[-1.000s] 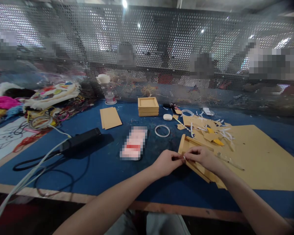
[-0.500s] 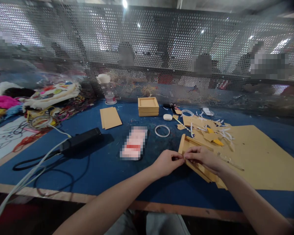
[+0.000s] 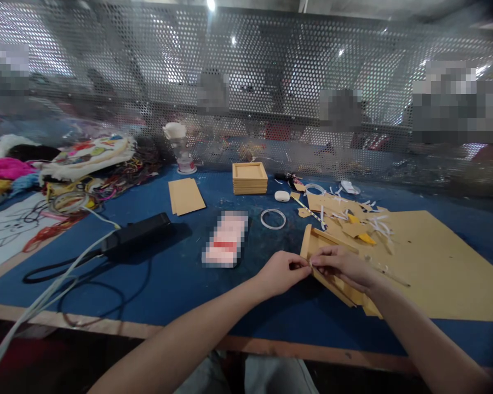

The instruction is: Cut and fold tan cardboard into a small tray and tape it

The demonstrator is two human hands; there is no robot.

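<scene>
Two hands meet at cardboard frame [image 3: 326, 257] | left hand [image 3: 281, 272] fingers pinched at its near corner | right hand [image 3: 340, 264] fingers pinching same corner | frame lies on blue surface [image 3: 181, 273], right of tape ring [image 3: 273, 218]

A blue-topped table [image 3: 181, 284] with a wooden front edge fills the view; a perforated metal screen [image 3: 271, 82] stands along its far side; bright ceiling lights [image 3: 208, 5] shine through the holes.
</scene>
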